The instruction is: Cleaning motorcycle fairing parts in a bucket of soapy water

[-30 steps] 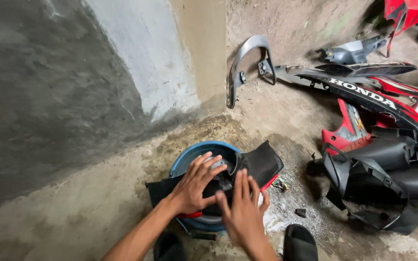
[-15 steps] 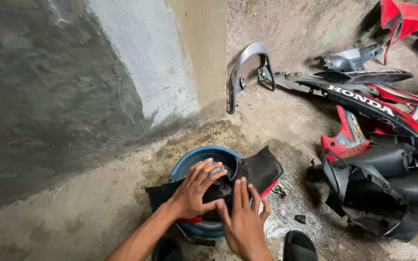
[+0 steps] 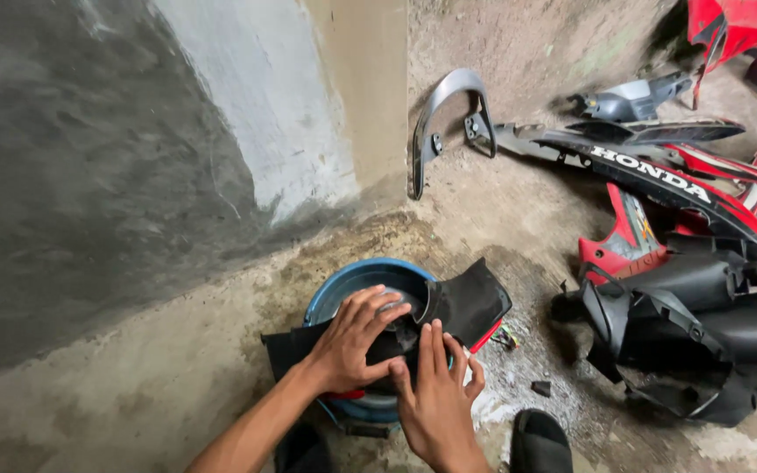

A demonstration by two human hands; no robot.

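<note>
Closest to me, a black sandal toe (image 3: 541,438) shows at the bottom edge, on the wet concrete floor (image 3: 159,385). Just above it my right hand (image 3: 435,398) lies flat on a black plastic motorcycle fairing panel (image 3: 470,302), its fingers (image 3: 438,350) straight, close together and pressing down, gripping nothing that I can see. My left hand (image 3: 352,342) rests beside it with fingers spread and slightly curled over the panel's inner edge, above the water. The panel sits across the rim of a blue bucket (image 3: 343,285), tilted, with a red edge showing on its right side.

I judge the step in hand to be scrubbing or rinsing this panel over the bucket; the next move seems to call for steady pressure with one hand while the other rubs the surface.

Farther right, a pile of black and red fairing pieces (image 3: 694,324) lies on the floor. Beyond, a grey grab rail (image 3: 440,109) leans against the wall (image 3: 133,158).
</note>
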